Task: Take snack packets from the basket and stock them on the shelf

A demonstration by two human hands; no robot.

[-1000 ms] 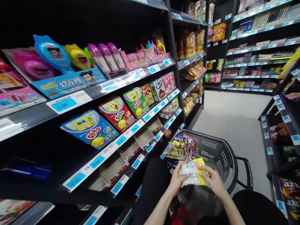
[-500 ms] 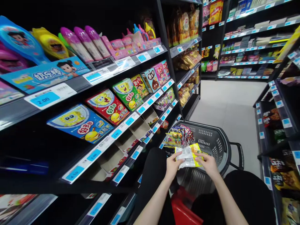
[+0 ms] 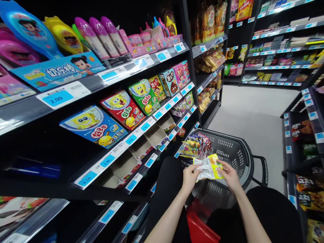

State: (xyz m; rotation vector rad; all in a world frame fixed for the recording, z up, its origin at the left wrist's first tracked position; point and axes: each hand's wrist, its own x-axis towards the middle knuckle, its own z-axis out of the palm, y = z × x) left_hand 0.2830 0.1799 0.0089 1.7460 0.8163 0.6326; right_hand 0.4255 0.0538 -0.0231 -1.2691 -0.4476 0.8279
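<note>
A yellow and silver snack packet (image 3: 208,167) is stretched between my two hands above the near rim of a grey shopping basket (image 3: 229,153). My left hand (image 3: 190,177) pinches its silver left end between thumb and fingers. The yellow right end is in the grip of my right hand (image 3: 228,173). Just beyond the packet, several small colourful snack packets (image 3: 194,145) stand in a row at the basket's left side. The packet covers part of the basket's near side.
Shelves on the left hold cartoon snack boxes (image 3: 123,108), partly used display cartons (image 3: 157,135) and toy-shaped sweets (image 3: 111,35). A red plastic object (image 3: 201,222) is between my legs. Bagged snacks (image 3: 310,190) line the right shelf. Pale floor (image 3: 243,104) runs ahead.
My view has turned slightly left, so the shelves and basket appear farther right. The packet has tilted a little, its right end higher; both hands still hold it.
</note>
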